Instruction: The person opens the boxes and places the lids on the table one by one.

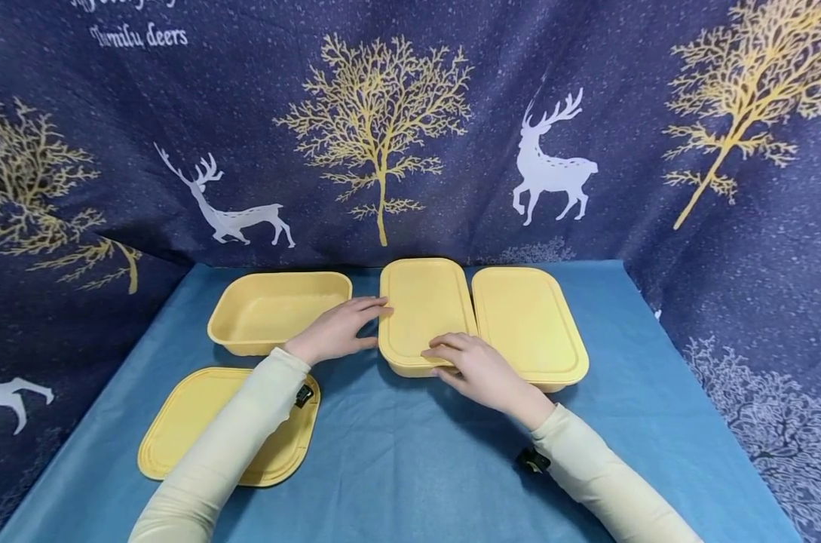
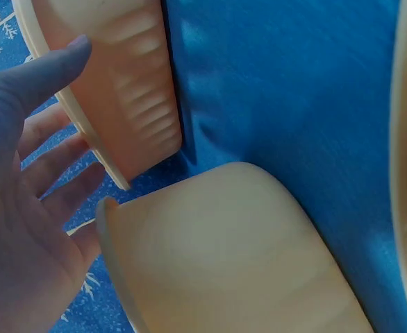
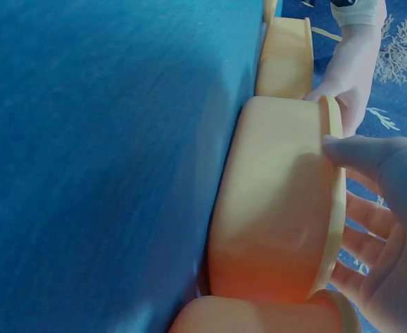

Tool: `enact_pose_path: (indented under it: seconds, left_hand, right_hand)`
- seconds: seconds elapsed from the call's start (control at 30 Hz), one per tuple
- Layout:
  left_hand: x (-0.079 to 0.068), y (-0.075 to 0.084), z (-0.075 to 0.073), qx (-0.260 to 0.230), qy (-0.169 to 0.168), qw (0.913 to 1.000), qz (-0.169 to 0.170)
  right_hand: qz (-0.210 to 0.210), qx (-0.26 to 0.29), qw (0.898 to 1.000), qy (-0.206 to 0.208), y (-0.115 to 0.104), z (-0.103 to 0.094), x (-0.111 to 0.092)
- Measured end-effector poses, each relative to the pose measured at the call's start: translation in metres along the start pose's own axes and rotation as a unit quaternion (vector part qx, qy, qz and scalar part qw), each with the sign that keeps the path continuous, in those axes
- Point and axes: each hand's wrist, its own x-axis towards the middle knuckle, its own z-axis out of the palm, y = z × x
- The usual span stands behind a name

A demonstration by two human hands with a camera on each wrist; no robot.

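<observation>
On the blue surface [image 1: 396, 467], the middle lidded box [image 1: 424, 302] is pinched at its near rim by the right hand [image 1: 485, 369] and flanked by the spread left hand [image 1: 338, 329], positioning seemingly in hand, an even two-sided hold probably called for.

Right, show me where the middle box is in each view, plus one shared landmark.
Head: middle box near the centre, lid on.
Left wrist: middle box, upper left.
Right wrist: middle box, right of centre.
Shared landmark: left hand, visible in all three.
</observation>
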Motion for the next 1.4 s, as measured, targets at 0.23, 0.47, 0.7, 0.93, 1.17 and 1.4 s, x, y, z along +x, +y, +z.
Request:
enact_pose_path:
  seconds: [0.23,0.47,0.7,0.93,1.17,1.4]
  left_hand:
    - [-0.004,-0.004,0.002,-0.005,0.003,1.0000,-0.005]
    - [-0.008,-0.003,0.000,-0.013,0.005,0.9999,-0.005]
    - [-0.007,0.002,-0.002,-0.011,-0.009,0.9999,-0.009]
    - [-0.007,0.006,-0.001,-0.014,-0.012,0.9997,-0.014]
    - [-0.004,0.014,0.002,0.005,-0.008,0.9998,-0.018]
    - [0.002,0.026,0.008,0.018,-0.003,0.9996,-0.020]
  right_hand:
    - [-0.010,0.014,1.000,0.020,0.005,0.003,0.001]
    - [-0.001,0.045,0.999,0.013,0.011,0.001,-0.001]
    - [0.026,0.069,0.997,0.000,0.021,-0.003,-0.009]
    - [0.092,0.096,0.991,-0.015,0.029,-0.011,-0.018]
    - [0.102,0.083,0.991,-0.014,0.036,-0.019,-0.024]
    - [0.104,0.064,0.992,-0.022,0.045,-0.029,-0.028]
